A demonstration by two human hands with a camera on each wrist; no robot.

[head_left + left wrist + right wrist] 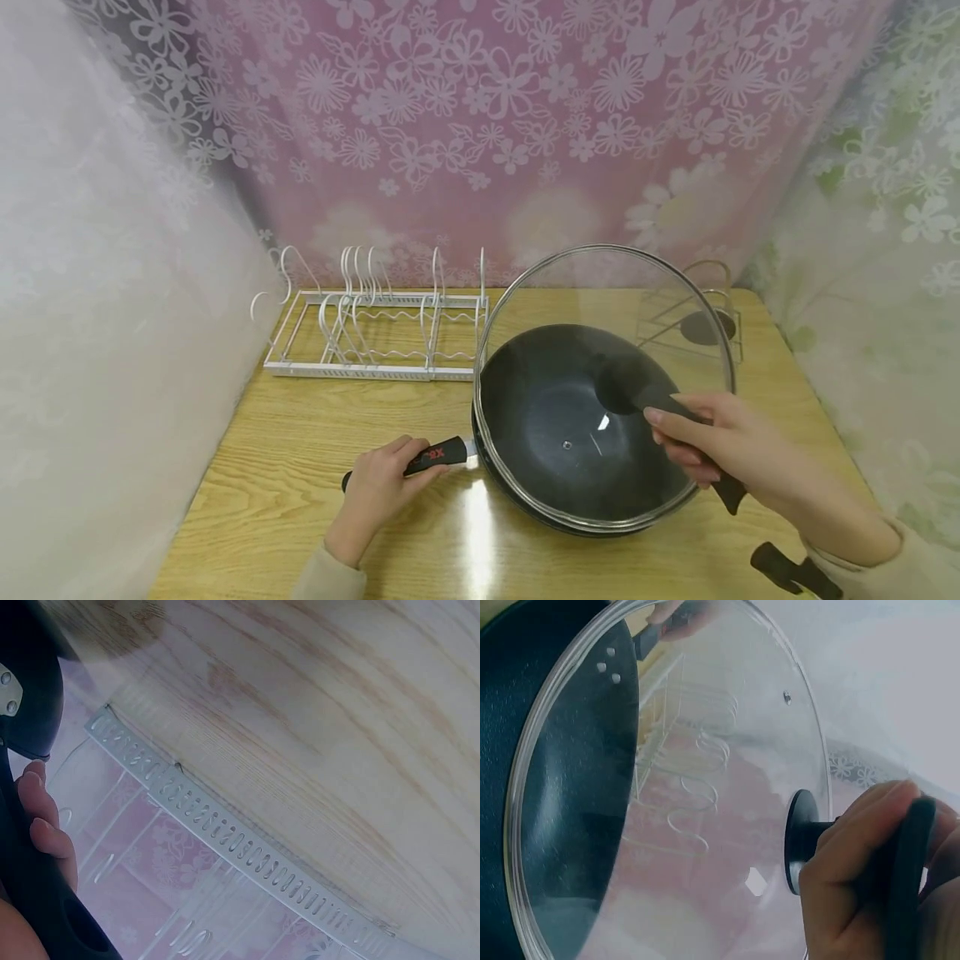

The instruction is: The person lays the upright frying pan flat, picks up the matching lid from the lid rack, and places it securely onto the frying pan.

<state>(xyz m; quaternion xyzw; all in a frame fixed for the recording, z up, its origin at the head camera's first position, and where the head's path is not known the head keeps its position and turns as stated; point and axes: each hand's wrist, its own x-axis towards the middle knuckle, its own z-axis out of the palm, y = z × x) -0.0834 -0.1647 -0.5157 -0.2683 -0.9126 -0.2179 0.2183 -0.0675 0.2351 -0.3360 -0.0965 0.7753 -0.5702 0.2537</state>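
A dark wok (502, 765) sits on the wooden table, its long black handle (444, 452) pointing left. My left hand (382, 483) grips that handle, fingers wrapped round it. A round glass lid (577, 283) with a metal rim is tilted over the wok, its far edge raised. In my right hand (708, 437) is the lid's black handle (729, 492), which rises from a round black base (801, 841). Much of the wok shows through the glass. Whether the lid's near rim touches the wok, I cannot tell.
A white metal dish rack (375, 372) with upright loops stands at the back left. Behind the lid, at the back right, is a small wire stand (738, 337). Near my right sleeve lies a black handle-like piece (776, 567), partly hidden. Flowered curtains (450, 125) enclose the table.
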